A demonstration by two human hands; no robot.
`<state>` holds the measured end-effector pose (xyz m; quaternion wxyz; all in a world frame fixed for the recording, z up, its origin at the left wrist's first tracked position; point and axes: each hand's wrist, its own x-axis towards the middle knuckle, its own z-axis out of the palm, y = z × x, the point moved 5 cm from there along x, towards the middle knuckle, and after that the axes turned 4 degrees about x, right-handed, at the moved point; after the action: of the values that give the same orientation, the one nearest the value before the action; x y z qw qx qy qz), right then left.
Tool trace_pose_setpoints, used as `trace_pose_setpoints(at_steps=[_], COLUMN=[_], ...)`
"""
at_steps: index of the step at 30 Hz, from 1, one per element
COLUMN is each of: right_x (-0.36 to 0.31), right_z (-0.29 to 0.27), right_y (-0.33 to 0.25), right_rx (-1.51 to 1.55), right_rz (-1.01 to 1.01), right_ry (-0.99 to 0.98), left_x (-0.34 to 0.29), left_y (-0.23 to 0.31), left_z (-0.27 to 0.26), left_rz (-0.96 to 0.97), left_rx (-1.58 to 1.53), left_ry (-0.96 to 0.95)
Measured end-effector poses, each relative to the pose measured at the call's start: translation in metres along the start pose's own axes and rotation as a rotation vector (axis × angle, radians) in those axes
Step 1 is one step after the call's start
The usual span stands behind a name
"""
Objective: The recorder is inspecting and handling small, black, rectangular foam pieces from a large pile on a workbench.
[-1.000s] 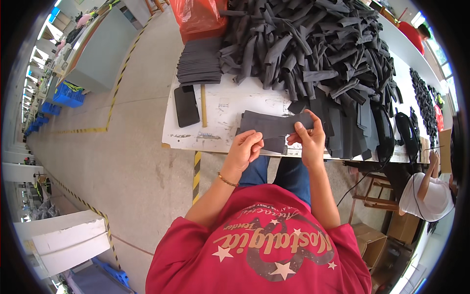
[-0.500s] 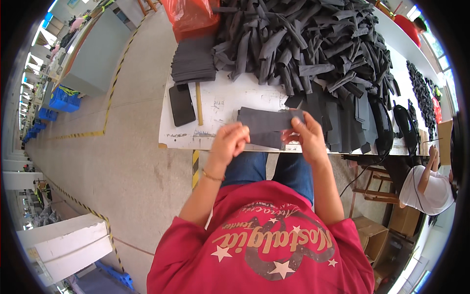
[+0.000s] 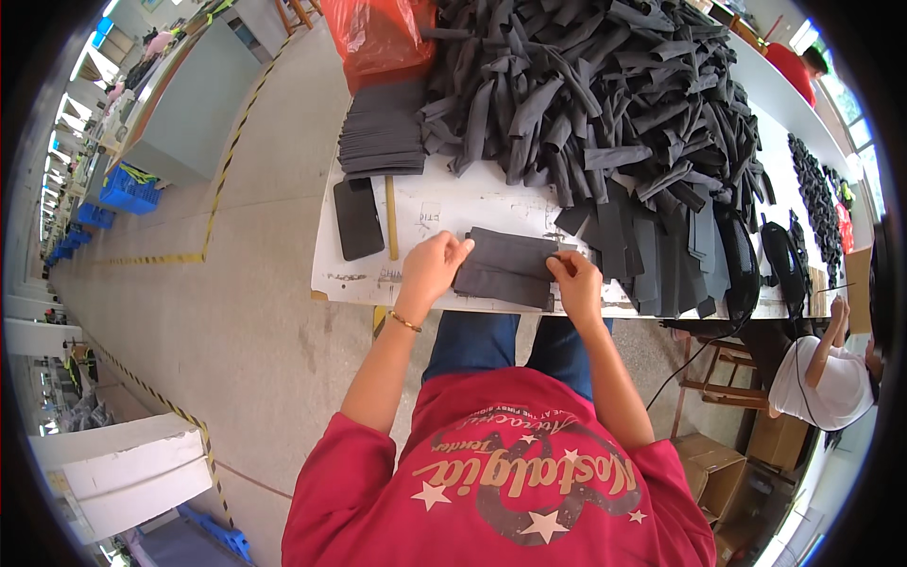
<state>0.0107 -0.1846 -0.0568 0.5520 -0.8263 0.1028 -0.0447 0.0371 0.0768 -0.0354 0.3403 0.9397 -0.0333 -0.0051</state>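
A dark grey folded fabric piece point(image 3: 505, 269) lies near the front edge of the white table point(image 3: 430, 200), with a crease running across its length. My left hand point(image 3: 436, 266) pinches its left end between thumb and fingers. At the opposite end, my right hand point(image 3: 578, 283) has its fingertips closed on the fabric's right edge. Just left of my left hand, a black phone point(image 3: 359, 220) lies beside a narrow yellowish strip point(image 3: 391, 217) that looks like a ruler. Flat dark fabric pieces point(image 3: 654, 260) lie to the right of my right hand.
A big heap of dark grey fabric strips point(image 3: 586, 94) covers the back of the table. A neat stack of folded pieces point(image 3: 383, 132) stands at left, under a red plastic bag point(image 3: 383, 42). Black bundles point(image 3: 735, 248) lie at right. A person in white point(image 3: 822, 378) sits near a wooden stool point(image 3: 727, 373).
The fabric piece has come down flatter onto the table. My left hand, apart from it before, now pinches its left end; my right hand has moved lower along its right end.
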Motion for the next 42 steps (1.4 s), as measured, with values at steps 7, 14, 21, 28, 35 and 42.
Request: trace_pose_setpoints(at_steps=[7,14,21,28,35,42], right_x=[0.007,0.016,0.049,0.064,0.038,-0.011], right_z=[-0.004,-0.073,-0.065,-0.031,-0.077,-0.063], right_y=[-0.013,-0.025,-0.027,-0.007,-0.004,-0.078], right_rx=[-0.07,-0.25,-0.771,-1.367,-1.041,-0.451], right_rz=[-0.03,-0.212,-0.334,-0.212,-0.437,-0.329], right_ry=[-0.051,0.258,0.306,0.061,0.225,0.024], left_x=[0.016,0.121,0.218,0.2,0.127,0.08], left_y=[0.009,0.005,-0.039,0.004,0.047,0.021], left_z=[0.01,-0.037,-0.004,-0.008,0.001,0.036], left_rz=[0.013,0.115,-0.035,-0.026,-0.242,-0.53], left_rx=[-0.155,-0.3,-0.293,-0.494,-1.43,-1.672], left_ry=[0.05,0.474,0.238,0.071,-0.241,-0.299])
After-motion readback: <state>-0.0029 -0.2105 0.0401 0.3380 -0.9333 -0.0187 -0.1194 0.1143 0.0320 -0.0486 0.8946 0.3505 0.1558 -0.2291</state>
